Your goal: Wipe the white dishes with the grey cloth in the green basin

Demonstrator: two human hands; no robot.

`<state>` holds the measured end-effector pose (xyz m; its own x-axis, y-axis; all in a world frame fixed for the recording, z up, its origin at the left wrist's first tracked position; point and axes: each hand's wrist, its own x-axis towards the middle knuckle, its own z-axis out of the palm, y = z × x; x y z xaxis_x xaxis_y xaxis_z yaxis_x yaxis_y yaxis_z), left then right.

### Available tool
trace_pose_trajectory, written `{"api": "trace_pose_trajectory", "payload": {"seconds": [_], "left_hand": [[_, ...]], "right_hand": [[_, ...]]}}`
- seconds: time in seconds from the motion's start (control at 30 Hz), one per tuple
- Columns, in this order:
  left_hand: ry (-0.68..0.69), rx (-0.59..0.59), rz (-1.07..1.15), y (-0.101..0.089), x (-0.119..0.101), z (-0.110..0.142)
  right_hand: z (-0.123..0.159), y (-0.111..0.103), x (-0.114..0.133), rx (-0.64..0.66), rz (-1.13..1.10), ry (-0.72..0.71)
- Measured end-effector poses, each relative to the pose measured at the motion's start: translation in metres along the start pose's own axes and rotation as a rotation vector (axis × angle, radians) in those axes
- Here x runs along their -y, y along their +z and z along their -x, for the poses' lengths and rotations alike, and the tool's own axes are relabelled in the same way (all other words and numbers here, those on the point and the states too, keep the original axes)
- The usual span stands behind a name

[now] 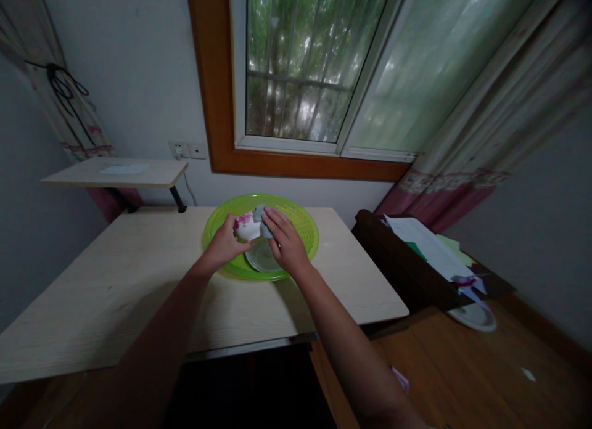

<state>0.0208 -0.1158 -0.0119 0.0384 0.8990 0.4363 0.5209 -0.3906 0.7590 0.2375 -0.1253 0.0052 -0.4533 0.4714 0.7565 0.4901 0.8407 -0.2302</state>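
Forearms (340, 324), left hand (225, 244) pinching pink-flowered white bowl (246, 227), right hand (287, 243) pressing grey cloth (265, 229)

"Can you read any lettering or numbers?"
"None. The pale sheet (124, 169) on the small raised shelf (76, 174) is too faint and small to make out."
"And the white paper (423, 244) at the right, on the dark brown furniture (393, 262)?"
"Too blurred. I can't read a word or number there either."

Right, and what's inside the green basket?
A pale round dish rests in the green basket. The hands and the floral bowl above cover part of it, so anything hidden there can't be told.
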Motion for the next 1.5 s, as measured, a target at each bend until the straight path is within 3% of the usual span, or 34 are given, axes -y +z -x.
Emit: {"api": "trace_pose_trajectory", "payload": {"seconds": [0.23, 0.37, 0.9, 1.03, 1.33, 1.5], "left_hand": [[-0.021, -0.038, -0.031, -0.003, -0.003, -0.001], [-0.031, -0.035, -0.048, -0.004, -0.002, -0.002], [-0.043, -0.074, -0.016, -0.002, 0.001, -0.002], [-0.057, -0.095, 0.002, -0.003, 0.003, -0.004], [-0.07, -0.076, -0.03, -0.008, 0.001, -0.004], [-0.074, -0.094, -0.027, -0.007, -0.002, -0.003]], "right_hand": [[-0.001, 0.004, -0.015, -0.131, -0.091, 0.3], [-0.001, 0.007, -0.022, -0.142, -0.109, 0.424], [-0.004, 0.003, 0.007, 0.103, 0.0, -0.064], [-0.005, 0.008, 0.001, 0.076, -0.022, -0.017], [-0.001, 0.018, -0.022, 0.004, -0.14, 0.341], [-0.003, 0.011, -0.01, 0.002, -0.119, 0.245]]}}
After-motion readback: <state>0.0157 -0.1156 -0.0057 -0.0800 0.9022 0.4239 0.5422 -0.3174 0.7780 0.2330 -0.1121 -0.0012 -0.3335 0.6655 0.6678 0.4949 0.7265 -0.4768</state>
